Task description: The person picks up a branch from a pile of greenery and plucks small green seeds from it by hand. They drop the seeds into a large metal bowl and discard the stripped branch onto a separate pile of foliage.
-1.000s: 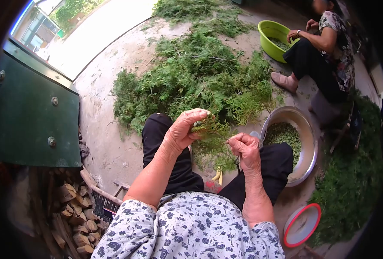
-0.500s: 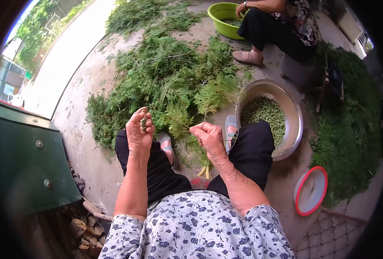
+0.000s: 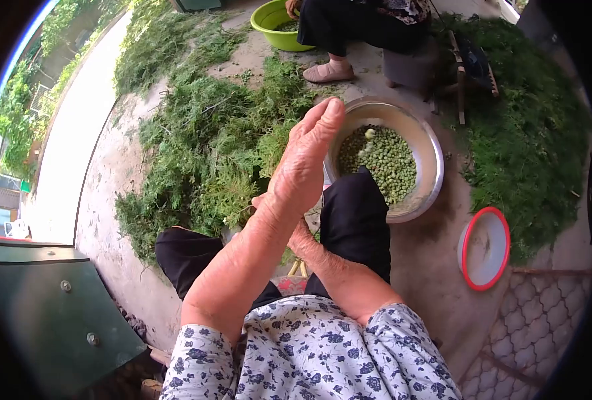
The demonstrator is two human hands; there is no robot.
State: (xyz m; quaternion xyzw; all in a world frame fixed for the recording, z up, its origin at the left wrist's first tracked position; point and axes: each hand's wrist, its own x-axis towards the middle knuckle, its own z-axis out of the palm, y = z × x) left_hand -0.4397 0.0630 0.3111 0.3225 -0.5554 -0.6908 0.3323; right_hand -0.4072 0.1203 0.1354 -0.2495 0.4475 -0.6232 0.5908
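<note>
My left hand (image 3: 309, 150) reaches across my body to the rim of a metal basin (image 3: 431, 153), fingers stretched out and nothing seen in it. Inside the basin lies a heap of small round green seed cones (image 3: 389, 167). A few paler, blurred ones show above the heap, just right of my fingertips. My right hand (image 3: 299, 235) is below and behind my left forearm, mostly hidden. Its fingertips poke out on the left, beside a feathery green sprig (image 3: 233, 200) that they seem to pinch.
Cut evergreen branches (image 3: 209, 133) cover the ground ahead; a darker pile (image 3: 529, 147) lies right. Another person (image 3: 356, 30) sits beyond the basin, with a hand at a lime-green tub (image 3: 269, 30). A red-rimmed white bowl (image 3: 486, 247) stands at right, a green metal panel (image 3: 49, 320) at left.
My left hand has swung right from above my knee to the basin and opened, letting go of the green cones. My right hand has moved lower, under the left forearm. The view has shifted right.
</note>
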